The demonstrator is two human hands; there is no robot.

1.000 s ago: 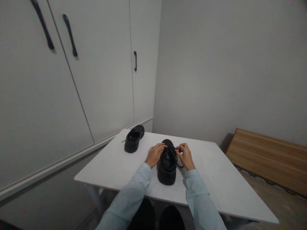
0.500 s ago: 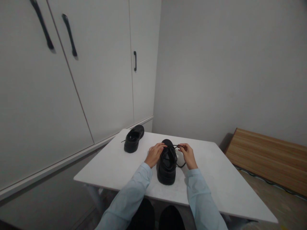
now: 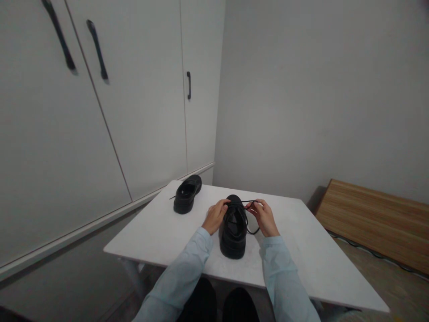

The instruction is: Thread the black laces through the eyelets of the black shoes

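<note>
A black shoe [image 3: 233, 243] stands on the white table with its heel toward me and its toe pointing away. My left hand [image 3: 215, 216] is at the shoe's left side, its fingertips pinched on the black shoelace near the front of the opening. On the right, my right hand [image 3: 264, 218] pinches the black shoelace [image 3: 249, 201], which runs taut across the shoe between both hands. A loop of lace hangs down along the shoe's right side. The fingertips partly cover the lace ends.
Another black shoe [image 3: 183, 203] sits at the table's far left, a lace end sticking out to its left. The white table [image 3: 301, 259] borders a white cabinet [image 3: 147, 112] on the left. A wood-grain board [image 3: 375, 219] lies off to the right.
My right hand has shifted slightly, its fingers spreading a bit and the lace now looping around them. My left hand stays almost in place, and both shoes have not moved.
</note>
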